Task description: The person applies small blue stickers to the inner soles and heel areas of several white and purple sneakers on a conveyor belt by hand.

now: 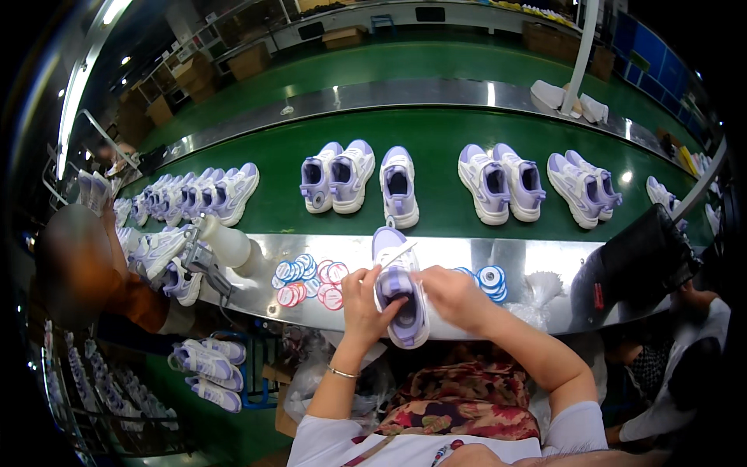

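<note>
A white and lavender sneaker rests on the metal ledge in front of me, toe pointing away. My left hand grips its left side, with the thumb reaching into the collar opening. On the shoe's right side, beside the laces and tongue, my right hand is closed in a pinch. What its fingertips hold, if anything, is hidden. A small round tag shows at the sneaker's toe. Left of my left hand lie blue-rimmed round tags and red-rimmed round tags. More blue-rimmed tags lie beyond my right hand.
Several matching sneakers stand on the green conveyor belt. A white bottle is at the left, near a co-worker in orange. Clear plastic strands and a black box-like object sit at the right.
</note>
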`<state>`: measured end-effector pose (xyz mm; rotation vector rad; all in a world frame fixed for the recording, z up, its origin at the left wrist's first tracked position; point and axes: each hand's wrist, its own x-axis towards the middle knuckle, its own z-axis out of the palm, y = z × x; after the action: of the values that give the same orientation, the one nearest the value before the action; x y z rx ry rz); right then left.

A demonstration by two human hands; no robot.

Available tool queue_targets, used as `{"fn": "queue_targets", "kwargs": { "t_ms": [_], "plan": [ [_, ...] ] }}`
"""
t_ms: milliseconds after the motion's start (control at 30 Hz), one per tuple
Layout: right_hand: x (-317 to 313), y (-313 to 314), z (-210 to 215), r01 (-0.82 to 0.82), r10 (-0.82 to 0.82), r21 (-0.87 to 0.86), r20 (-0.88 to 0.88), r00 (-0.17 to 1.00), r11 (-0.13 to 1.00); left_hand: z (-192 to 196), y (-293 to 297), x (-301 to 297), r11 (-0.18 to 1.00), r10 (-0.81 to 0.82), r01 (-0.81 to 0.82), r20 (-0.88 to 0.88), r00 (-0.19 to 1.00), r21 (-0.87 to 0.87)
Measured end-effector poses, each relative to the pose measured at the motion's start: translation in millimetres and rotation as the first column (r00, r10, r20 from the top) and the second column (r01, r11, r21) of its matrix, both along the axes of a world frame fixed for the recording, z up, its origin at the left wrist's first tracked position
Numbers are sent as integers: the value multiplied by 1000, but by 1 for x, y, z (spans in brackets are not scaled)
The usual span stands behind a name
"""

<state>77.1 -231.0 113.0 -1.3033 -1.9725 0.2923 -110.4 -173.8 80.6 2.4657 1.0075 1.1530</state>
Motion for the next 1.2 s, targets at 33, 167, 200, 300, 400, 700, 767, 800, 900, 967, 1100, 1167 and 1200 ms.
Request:
{"fn": "queue_targets", "kwargs": {
  "t_ms": [33, 167, 200, 300, 400, 700, 767, 800, 900, 967, 1100, 1167, 1200],
  "plan": [
    [8, 2, 1, 91, -91, 0, -90, 992, 996, 5, -4, 1, 1000, -11, 11, -21, 1000, 3],
    [20, 31, -2, 154, -188, -129, -328, 926, 980, 8, -4, 11, 998, -54, 54, -39, 998, 10],
    [16, 37, -5, 96, -147, -149, -382, 912, 984, 7, -4, 11, 999, -46, 46, -29, 999, 18],
    [9, 54, -6, -12, -46, -124, -458, 888, 992, 5, -6, 6, 1000, -20, 19, 14, 1000, 16],
    [2, 61, -9, -47, -1, -92, -467, 884, 995, 2, -5, -5, 1000, 7, -6, 93, 996, -11],
    [-19, 29, -15, -12, 30, 225, -77, 997, 974, -34, 4, -43, 947, 168, -37, 395, 903, -320],
    [-25, 22, -19, -54, 41, 280, 53, 998, 958, -44, 6, -49, 921, 185, -18, 397, 899, -389],
    [-27, 18, -20, -73, 47, 283, 97, 994, 956, -45, 6, -48, 915, 196, -17, 407, 892, -404],
    [-31, 11, -20, -94, 34, 315, 189, 981, 944, -44, 7, -43, 915, 216, -3, 483, 849, -404],
    [-34, 7, -21, -99, 28, 328, 215, 976, 939, -46, 6, -41, 911, 219, 5, 494, 842, -413],
    [-39, 0, -22, -87, -1, 329, 260, 966, 940, -46, 7, -37, 910, 217, 14, 504, 836, -414],
    [-40, -3, -23, -84, -8, 318, 276, 961, 944, -45, 6, -35, 908, 216, 19, 507, 834, -418],
    [-41, -4, -24, -82, -4, 319, 260, 965, 944, -44, 6, -35, 908, 214, 21, 507, 835, -418]
  ]
}}
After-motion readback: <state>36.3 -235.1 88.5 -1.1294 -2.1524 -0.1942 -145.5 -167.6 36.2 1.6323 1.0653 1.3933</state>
